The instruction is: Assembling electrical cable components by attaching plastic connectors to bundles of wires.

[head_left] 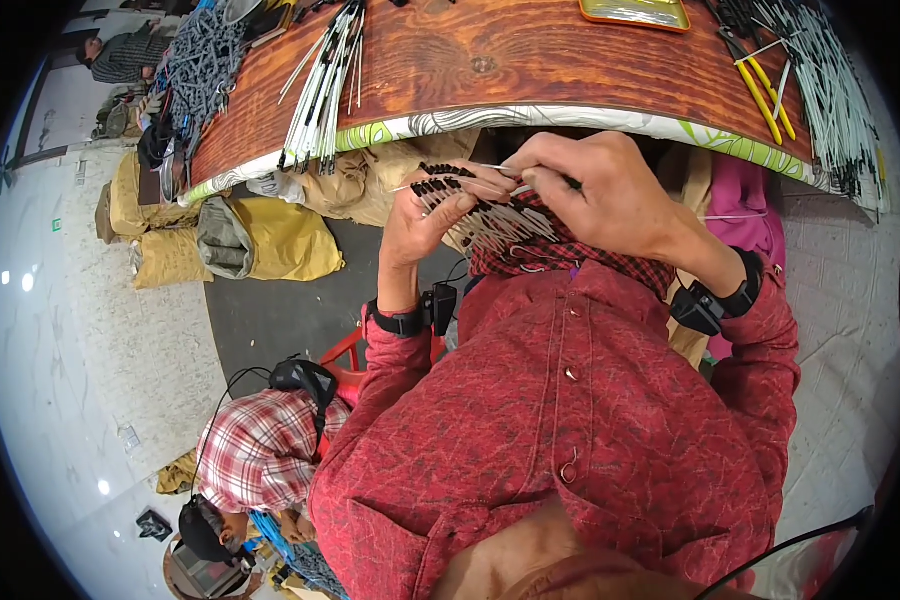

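Observation:
My left hand is closed around a row of thin pale rods with black pieces lined up along them. The rods' lower lengths hang over my lap in front of the checked cloth. My right hand pinches a thin pale rod by thumb and forefinger, close to the left hand's fingertips. Both hands are held just below the table's near edge. Where the rod's tip meets the black pieces is too small to make out.
On the wooden table lie a bundle of white rods, yellow-handled pliers, a yellow tray, more pale rods and a grey chain-like heap. Yellow sacks stand at left. A person in a checked shirt sits nearby.

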The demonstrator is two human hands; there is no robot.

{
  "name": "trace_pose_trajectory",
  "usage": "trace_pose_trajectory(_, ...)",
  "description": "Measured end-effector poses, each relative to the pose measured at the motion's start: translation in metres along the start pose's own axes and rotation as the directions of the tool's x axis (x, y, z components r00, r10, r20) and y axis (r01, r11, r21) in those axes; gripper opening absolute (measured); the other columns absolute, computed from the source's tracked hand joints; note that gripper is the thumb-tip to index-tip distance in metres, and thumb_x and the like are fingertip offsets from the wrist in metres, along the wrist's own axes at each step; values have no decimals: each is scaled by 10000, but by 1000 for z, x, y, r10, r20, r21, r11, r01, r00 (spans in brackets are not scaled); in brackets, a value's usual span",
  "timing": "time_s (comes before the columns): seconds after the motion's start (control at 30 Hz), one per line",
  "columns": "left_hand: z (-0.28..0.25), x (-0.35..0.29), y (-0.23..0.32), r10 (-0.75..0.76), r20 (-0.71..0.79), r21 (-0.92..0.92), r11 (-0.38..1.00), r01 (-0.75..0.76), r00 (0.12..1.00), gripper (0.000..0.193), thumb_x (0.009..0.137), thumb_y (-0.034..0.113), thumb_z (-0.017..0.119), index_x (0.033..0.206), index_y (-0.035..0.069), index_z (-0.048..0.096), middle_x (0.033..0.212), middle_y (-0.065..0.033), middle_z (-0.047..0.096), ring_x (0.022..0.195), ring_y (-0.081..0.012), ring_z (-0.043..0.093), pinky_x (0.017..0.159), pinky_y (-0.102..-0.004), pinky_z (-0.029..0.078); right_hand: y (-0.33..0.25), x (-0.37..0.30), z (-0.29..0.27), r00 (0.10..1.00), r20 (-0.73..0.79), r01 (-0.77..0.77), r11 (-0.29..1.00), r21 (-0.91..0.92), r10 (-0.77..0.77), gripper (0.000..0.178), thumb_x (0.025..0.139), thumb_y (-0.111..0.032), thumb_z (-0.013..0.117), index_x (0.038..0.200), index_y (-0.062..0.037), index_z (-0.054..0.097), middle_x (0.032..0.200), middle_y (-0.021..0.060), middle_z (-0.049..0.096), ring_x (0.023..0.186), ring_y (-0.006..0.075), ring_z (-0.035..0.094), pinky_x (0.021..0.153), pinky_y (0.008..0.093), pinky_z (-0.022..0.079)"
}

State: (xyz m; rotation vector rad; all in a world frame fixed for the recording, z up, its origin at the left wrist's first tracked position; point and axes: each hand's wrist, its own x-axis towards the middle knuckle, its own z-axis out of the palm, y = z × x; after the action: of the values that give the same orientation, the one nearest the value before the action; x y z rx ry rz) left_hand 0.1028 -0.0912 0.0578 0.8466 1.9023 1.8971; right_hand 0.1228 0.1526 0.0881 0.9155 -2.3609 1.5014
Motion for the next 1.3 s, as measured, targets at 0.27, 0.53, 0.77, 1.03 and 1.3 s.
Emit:
trace_pose_trajectory(0.27,0,1,1,-5,22,33,999,4,1000,293,936,232,611,995,-33,721,1056,-151,709,999,-261,662,878,-360,512,5,1,3,998,56,-35,998,-56,38,138,890,-59,587,994,-49,677,716,142,652,605,295,650,554,359,489)
trace_pose_trajectory(0.53,0,0,1,-45,3,55,997,45,999,276,933,216,617,1004,-28,722,1054,-147,712,1001,-261,661,888,-360,507,3,2,2,993,100,-48,996,-81,56,128,889,-60,586,983,-51,672,709,142,647,593,304,638,543,369,479)
trace_pose_trajectory(0.77,0,1,-3,-21,-13,40,999,22,1000,258,928,196,617,1005,-25,724,1051,-143,715,999,-260,663,892,-357,506,6,1,3,997,70,-29,997,-69,34,133,887,-57,583,990,-52,668,710,143,646,594,309,635,540,376,477)
trace_pose_trajectory(1.03,-6,-4,-13,-54,-15,-5,999,54,998,267,921,205,628,997,-33,721,1042,-140,713,992,-253,664,892,-358,506,6,4,3,996,85,-29,997,-70,35,134,884,-57,583,988,-50,667,710,142,646,600,300,642,546,370,484)
trace_pose_trajectory(1.3,-4,3,-5,9,38,-56,998,-7,999,270,929,207,620,1002,-34,718,1040,-140,711,1004,-246,659,891,-352,503,5,6,5,993,117,38,980,-196,-16,166,875,-55,590,1020,-41,671,689,126,643,584,281,635,542,353,487)
